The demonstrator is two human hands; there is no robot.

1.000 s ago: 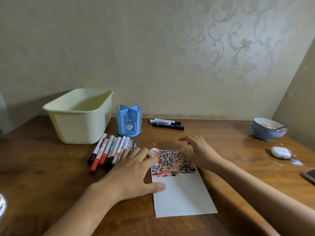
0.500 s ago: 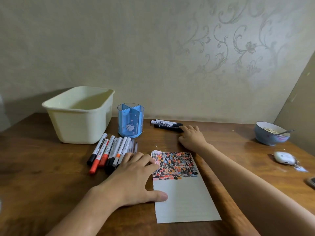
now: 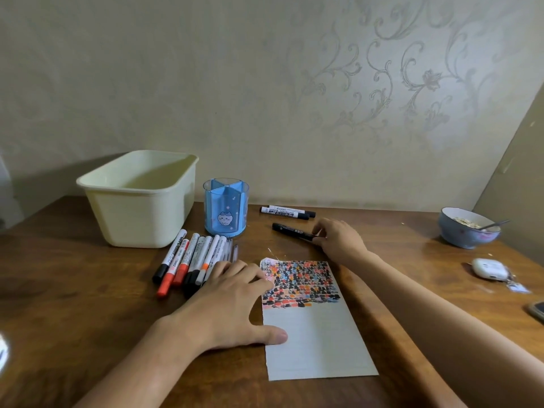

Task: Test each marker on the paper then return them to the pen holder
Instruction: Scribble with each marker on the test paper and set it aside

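Tub: a cream plastic tub (image 3: 138,201) is sitting at ten o'clock on the worktop (image 3: 73,290), against the wall.
Loose markers: a row of capped markers (image 3: 188,260) is lying side by side just in front of the tub, caps pointing toward seven o'clock.
Left hand: the left hand (image 3: 226,301) is resting flat with fingers spread wide, holding nothing, fingertips and thumb pressing the left edge of the paper.
Pen holder: the blue pen holder (image 3: 226,207) is standing upright at eleven o'clock, its compartments looking empty.
Paper: the paper (image 3: 312,334) is lying at six o'clock, its far half covered in colour patches, its near half blank.
Spare markers: two whiteboard markers (image 3: 287,212) are lying by the wall at twelve o'clock.
Black marker: the black marker (image 3: 290,230) is lying at one o'clock beyond the paper, long axis running left to right.
Right hand: the right hand (image 3: 338,238) is pinching the black marker's right end with curled fingers.
Key relation: the right hand is the nearer one by far; the blank paper is lying toward six o'clock from it, so the marker probably needs uncapping and bringing nearer.
Bowl: a blue bowl (image 3: 468,231) with a spoon is sitting at two o'clock.
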